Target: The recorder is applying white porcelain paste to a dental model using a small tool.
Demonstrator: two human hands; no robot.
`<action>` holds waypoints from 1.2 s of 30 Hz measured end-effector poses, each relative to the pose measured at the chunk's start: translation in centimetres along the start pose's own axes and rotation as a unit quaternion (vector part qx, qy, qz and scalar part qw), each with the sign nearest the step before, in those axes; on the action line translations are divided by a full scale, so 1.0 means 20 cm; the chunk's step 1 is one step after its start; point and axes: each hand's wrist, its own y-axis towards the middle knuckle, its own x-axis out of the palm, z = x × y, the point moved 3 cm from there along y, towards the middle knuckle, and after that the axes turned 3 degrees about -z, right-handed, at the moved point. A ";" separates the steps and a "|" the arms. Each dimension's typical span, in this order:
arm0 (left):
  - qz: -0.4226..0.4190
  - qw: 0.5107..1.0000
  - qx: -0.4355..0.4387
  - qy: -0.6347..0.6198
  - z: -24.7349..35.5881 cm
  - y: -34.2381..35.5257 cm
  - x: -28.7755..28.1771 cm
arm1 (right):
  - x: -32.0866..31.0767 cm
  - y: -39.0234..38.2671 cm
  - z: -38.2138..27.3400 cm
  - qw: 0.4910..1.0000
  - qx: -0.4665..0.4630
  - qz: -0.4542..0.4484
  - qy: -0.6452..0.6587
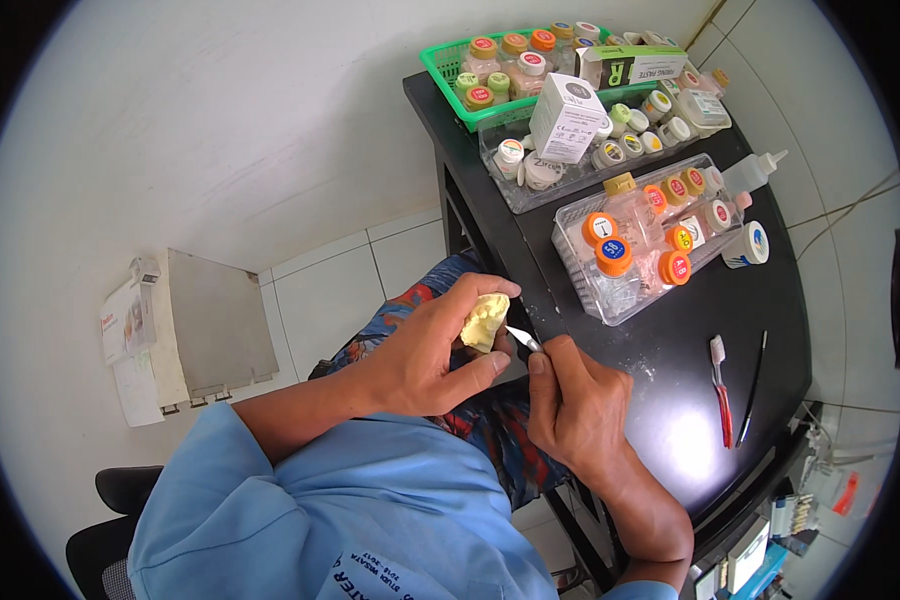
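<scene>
A pale yellow dental plaster cast point(484, 322) with a row of moulded teeth rests in my left hand point(425, 345). The fingers and thumb of that hand wrap round its sides. My right hand point(580, 400) grips a craft knife point(523, 339) with a pointed, light blade. The blade tip is beside the cast's right edge; whether it touches cannot be made out. Most of the knife's handle is hidden inside my right hand. Both hands are above my lap, at the near left edge of a black table point(660, 440).
On the table stand a clear basket point(610, 318) of orange-capped jars, a clear tray point(518, 200) of small pots with a white box point(567, 118), and a green basket point(432, 62). A red toothbrush point(721, 395) and a thin black stick point(752, 390) lie right. Pale crumbs dot the tabletop.
</scene>
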 end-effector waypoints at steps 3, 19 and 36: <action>-0.006 1.000 0.000 0.000 -0.01 0.00 0.00 | 0.00 0.00 0.00 1.000 0.003 -0.006 -0.023; 0.013 0.993 0.010 0.114 0.03 0.02 0.00 | 0.00 0.01 -0.01 0.997 0.019 -0.046 -0.051; 0.070 0.968 0.072 0.228 0.01 0.01 0.01 | 0.02 0.00 -0.02 0.997 0.019 -0.035 -0.061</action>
